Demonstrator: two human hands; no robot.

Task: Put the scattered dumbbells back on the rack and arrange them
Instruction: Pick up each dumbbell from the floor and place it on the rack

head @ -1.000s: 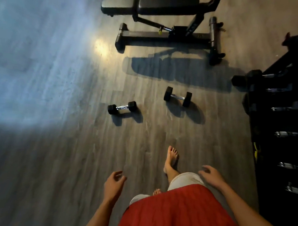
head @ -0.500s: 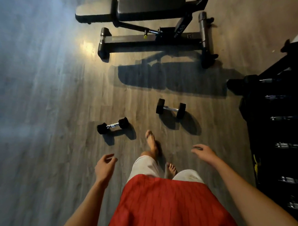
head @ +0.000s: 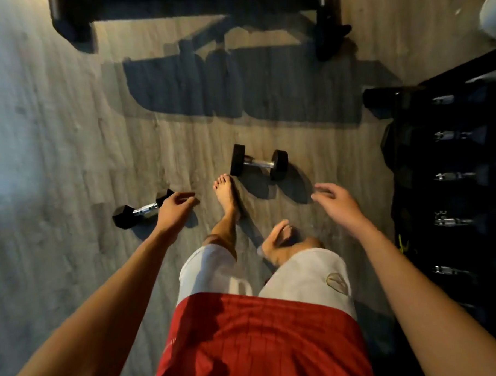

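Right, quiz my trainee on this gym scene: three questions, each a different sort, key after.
1. Fill in: the rack stands on the person's ____ side.
2. True or false: the larger dumbbell lies on the floor and the right hand holds nothing.
3. In this view the smaller dumbbell shows closest to: A the left hand; B the right hand; C the rack.
Key: 1 right; 2 true; 3 A.

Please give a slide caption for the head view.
Barefoot person, left hand over the small dumbbell, right hand near the bigger dumbbell, both on the floor; the rack stands at the right.
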